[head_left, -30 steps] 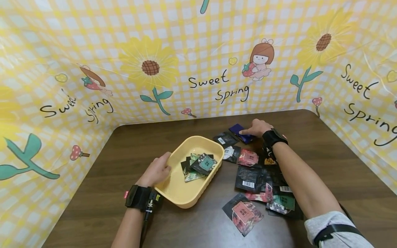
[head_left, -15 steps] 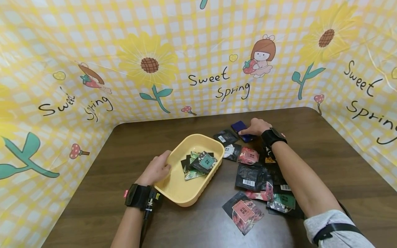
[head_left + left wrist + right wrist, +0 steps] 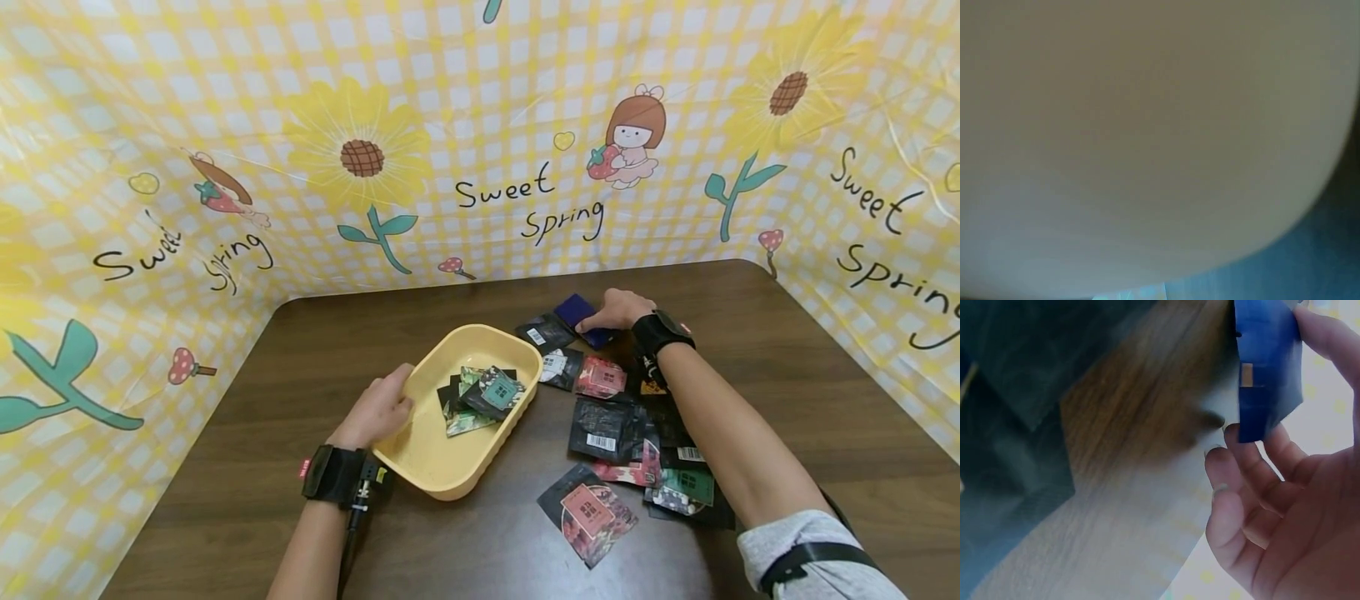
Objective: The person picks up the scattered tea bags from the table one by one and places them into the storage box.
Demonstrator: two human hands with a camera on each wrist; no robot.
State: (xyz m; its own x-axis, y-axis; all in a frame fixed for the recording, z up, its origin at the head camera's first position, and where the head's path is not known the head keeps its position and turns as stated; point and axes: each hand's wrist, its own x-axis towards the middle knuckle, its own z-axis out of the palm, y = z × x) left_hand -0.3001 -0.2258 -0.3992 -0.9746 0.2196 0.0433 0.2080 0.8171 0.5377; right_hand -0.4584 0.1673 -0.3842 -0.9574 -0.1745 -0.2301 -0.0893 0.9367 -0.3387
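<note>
Landmark: pale yellow oblong plastic tray (image 3: 420, 454) on the dark brown wooden desk (image 3: 247, 467).

Left of tray: the left hand (image 3: 377, 411) grips the tray's near-left rim, fingers curled over the edge, thumb toward the inside; forearm runs up from the lower edge of the head view, with a black wrist strap. The left wrist view is filled by a blurred pale surface; nothing can be told from it.

Inside tray: a small heap of flat foil sachets (image 3: 482, 398), black and green, one with a teal label on top, lying toward the far-right end. The rest of the tray floor is bare.

Right of tray: loose scatter of dark foil sachets (image 3: 609, 429) on the desk, some with red or green labels, some showing barcodes; the nearest ones lie just beside the tray's right wall.

Far right of tray, beyond the scatter: the right hand (image 3: 617, 310) is palm down, arm stretched forward over the sachets. It pinches a small flat dark blue packet (image 3: 1267, 369), thumb on one face and fingers (image 3: 1229, 487) curled under its edge. In the head view the blue packet (image 3: 581, 315) lies low at the desk surface.
</note>
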